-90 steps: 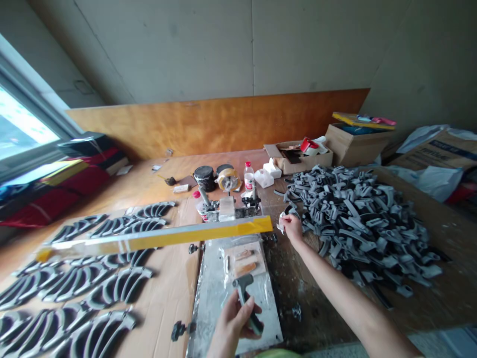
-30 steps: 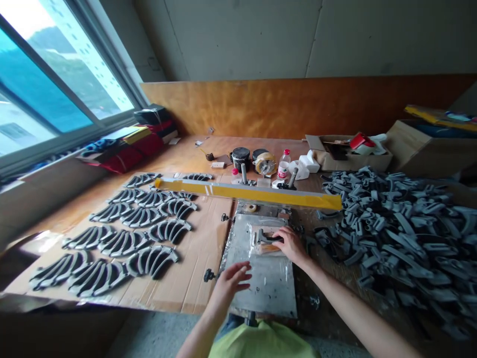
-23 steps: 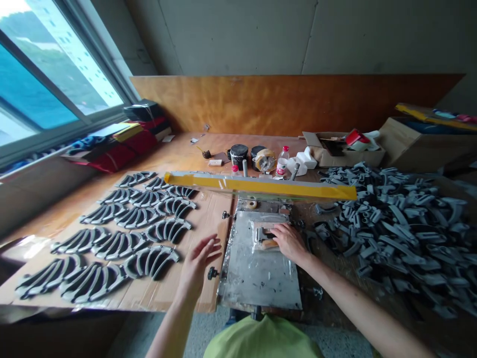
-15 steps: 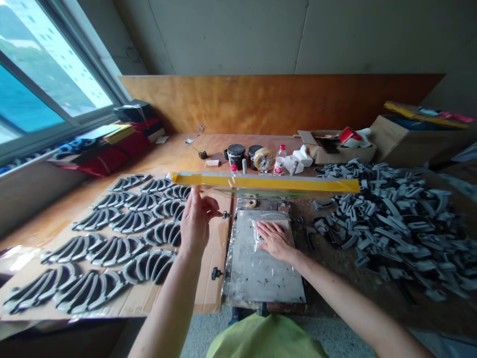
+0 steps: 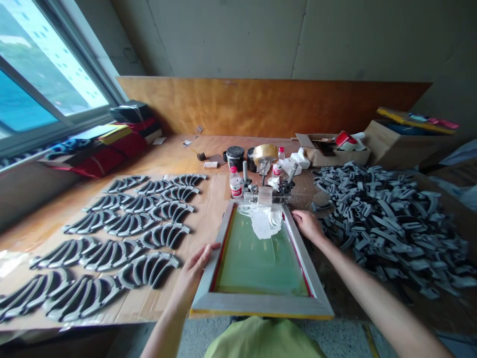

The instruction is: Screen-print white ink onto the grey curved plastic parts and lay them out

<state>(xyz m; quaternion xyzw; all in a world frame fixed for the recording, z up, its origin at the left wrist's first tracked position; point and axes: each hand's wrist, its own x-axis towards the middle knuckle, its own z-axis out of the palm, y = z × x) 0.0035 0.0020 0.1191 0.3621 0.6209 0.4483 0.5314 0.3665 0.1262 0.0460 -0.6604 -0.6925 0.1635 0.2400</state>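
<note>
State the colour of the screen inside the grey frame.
The screen is green, best seen in the head view.

Frame (image 5: 263, 303) hides whatever lies beneath. Left hand (image 5: 196, 261), right hand (image 5: 307, 225): some fingers hidden, grip unclear. Window (image 5: 39, 64) cut off by left edge, shirt (image 5: 264, 342) by bottom edge. Lettering on front bottle (image 5: 236, 185) too small to read.

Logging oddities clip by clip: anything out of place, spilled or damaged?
Nothing looks clearly spilled or damaged. The white smear on the framed screen looks ragged, massed at the far end. The grey heap at right is jumbled, unlike the neat rows at left.
</note>
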